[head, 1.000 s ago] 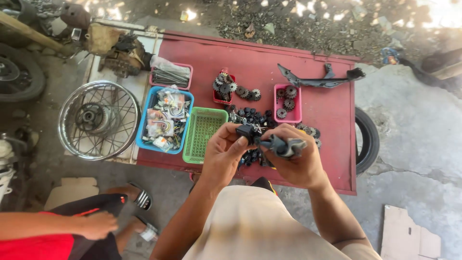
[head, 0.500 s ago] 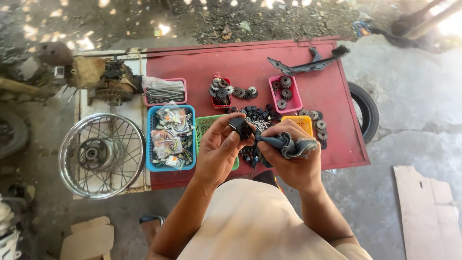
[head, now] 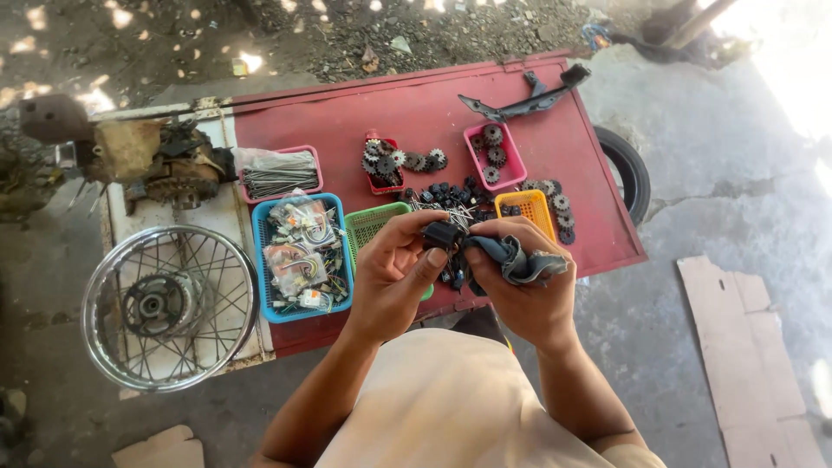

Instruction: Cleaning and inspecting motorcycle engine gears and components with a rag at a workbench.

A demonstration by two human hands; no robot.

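- Left hand (head: 394, 273) is seen curled around a small black part (head: 443, 234); the part is pinched between the thumb tip, pressed on its near face, and the fingers (head: 407, 227) wrapped behind its far side.
- Right hand (head: 524, 286) is closed on a grey-blue rag (head: 520, 260); the rag is bunched under the thumb and spills toward 3 o'clock across the fingers.
- The rag's left edge is held touching the black part, at 3 o'clock of it; both hands meet there, above the near edge of the red table (head: 347, 121).
- Just beyond the hands, at 12 o'clock, a heap of small dark parts (head: 446, 198) is noted on the table.
- At 10 o'clock of the left hand, a green basket (head: 371, 224) is partly covered by that hand; beside it, at 9 o'clock, a blue basket (head: 260, 260) holds bagged wire pieces.
- At 1 o'clock of the right hand, an orange basket (head: 530, 208) is noted, with gears (head: 562, 208) lying just beside it.
- Farther out: a pink tray (head: 513, 165) of gears, a red tray (head: 381, 182) with gears, a pink tray of spokes (head: 277, 178).
- At the far edge, at 1 o'clock, a black bracket (head: 529, 100) is recorded.
- Off the table at 9 o'clock, a spoked wheel (head: 165, 303) lies flat; at 3 o'clock of the table, a tyre (head: 633, 173) shows past its edge.
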